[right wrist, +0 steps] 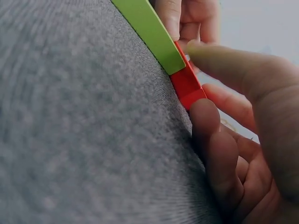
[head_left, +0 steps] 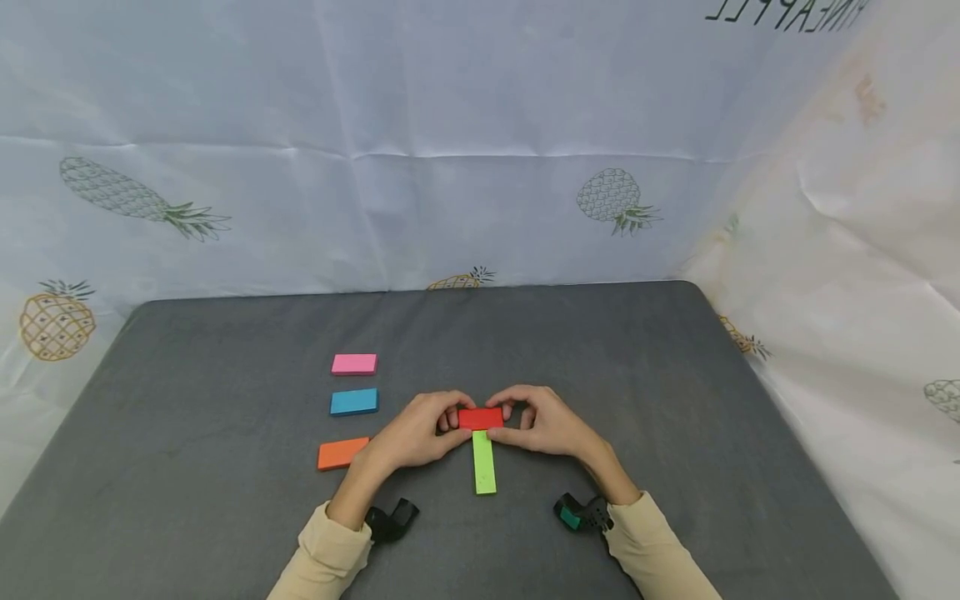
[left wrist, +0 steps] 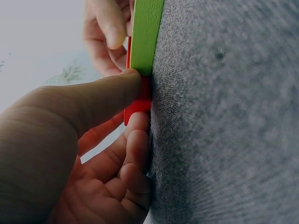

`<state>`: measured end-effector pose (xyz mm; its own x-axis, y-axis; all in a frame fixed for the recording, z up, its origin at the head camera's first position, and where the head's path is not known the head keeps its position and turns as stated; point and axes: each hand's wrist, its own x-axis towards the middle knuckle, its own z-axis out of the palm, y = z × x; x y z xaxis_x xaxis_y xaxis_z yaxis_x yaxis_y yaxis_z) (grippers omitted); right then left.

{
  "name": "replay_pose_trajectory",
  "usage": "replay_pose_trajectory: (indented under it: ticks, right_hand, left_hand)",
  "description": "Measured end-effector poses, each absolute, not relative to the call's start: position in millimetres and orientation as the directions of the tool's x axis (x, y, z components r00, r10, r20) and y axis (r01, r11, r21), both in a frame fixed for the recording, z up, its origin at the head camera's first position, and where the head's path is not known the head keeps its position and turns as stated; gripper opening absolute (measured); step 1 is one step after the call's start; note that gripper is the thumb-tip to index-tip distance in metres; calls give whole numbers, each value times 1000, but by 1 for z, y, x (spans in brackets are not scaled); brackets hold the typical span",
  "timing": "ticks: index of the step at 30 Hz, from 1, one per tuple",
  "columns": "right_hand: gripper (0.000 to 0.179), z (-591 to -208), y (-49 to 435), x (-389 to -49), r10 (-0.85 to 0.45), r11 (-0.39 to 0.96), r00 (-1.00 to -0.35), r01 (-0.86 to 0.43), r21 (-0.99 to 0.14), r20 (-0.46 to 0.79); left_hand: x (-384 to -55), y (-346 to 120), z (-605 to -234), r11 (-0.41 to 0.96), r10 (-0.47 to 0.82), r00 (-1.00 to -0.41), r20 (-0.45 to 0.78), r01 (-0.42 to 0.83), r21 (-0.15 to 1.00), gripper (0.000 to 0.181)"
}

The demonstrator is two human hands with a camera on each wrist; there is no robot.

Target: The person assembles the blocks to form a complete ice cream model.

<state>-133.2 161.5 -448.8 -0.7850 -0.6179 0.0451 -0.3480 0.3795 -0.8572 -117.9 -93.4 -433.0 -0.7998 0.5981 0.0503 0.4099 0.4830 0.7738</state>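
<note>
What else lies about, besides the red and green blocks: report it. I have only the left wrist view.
Observer: A pink block, a blue block and an orange block lie to the left of the left hand.
Operator: Name the one closest to that hand.
Observer: The orange block.
Operator: Now give me the whole shape of the pair; the green runs out of my picture.
Observer: In the head view, the green block runs from the middle of the red block toward the person, making a T.
</note>
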Motion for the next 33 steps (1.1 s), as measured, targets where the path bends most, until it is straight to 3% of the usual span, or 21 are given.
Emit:
replay_pose_trajectory:
  ticks: [12,19,25,33]
  right_hand:
    - [29,-455,160,-134,-624,371,-779,-361,-855,58]
    - [29,-455,161,-134,-625,366,-778,-358,-859,58]
    - [30,-454,163,-134,-615,381,-787,-355,-854,53]
    - [30,-453,164,-133,-607,383,-793,-343,-858,46]
  left_hand:
    - [-116,-97,-434,478,599,-799,59,415,774,21]
    - [-113,-107,-422,482,608,-793,43,412,773,33]
    - [-110,-139,-401,462,606,-795,32,385,799,41]
    - [-97,-197,-374,513,521,-853,27,339,789,40]
